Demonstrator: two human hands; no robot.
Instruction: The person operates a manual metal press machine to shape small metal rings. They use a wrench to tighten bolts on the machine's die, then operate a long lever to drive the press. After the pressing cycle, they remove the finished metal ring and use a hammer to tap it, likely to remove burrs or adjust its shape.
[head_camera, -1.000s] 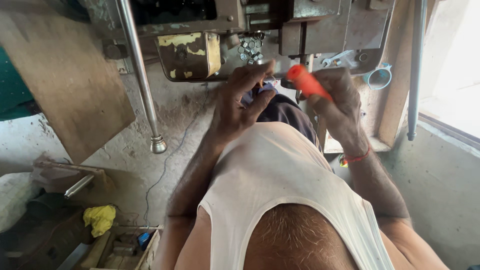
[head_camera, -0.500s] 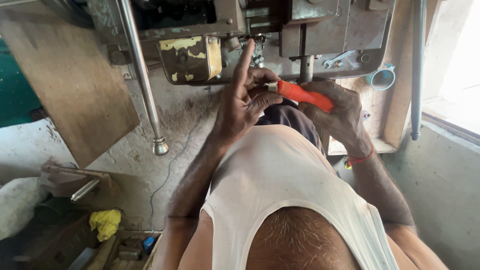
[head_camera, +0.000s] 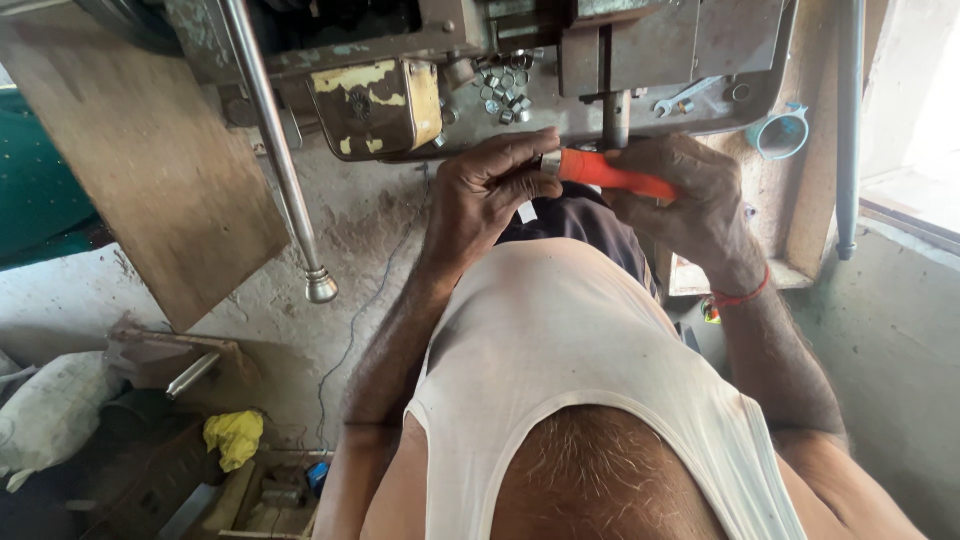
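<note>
- The right hand (head_camera: 690, 200) is gripping the orange handle of a tool (head_camera: 610, 172), fingers wrapped tight around it, just below the edge of the metal machine table (head_camera: 700, 110).
- The left hand (head_camera: 490, 195) is pinching the small metal ring (head_camera: 551, 163) at the tool's tip between thumb and fingertips, so both hands are working right against each other.
- If the pinch is slackening, that ring is likely dropping past the lap to the concrete floor (head_camera: 380, 260), where it would be hard to find among the clutter.
- The tool tip is pointing into the left palm; a push that is slipping off the ring could be jabbing the fingers.
- Loose metal rings (head_camera: 505, 88) are lying in a heap on the table above the hands; a knock from a rising knuckle could be scattering them.
- The vertical steel shaft (head_camera: 616, 118) is hanging just over the handle, so lifting sharply risks a bump.
</note>
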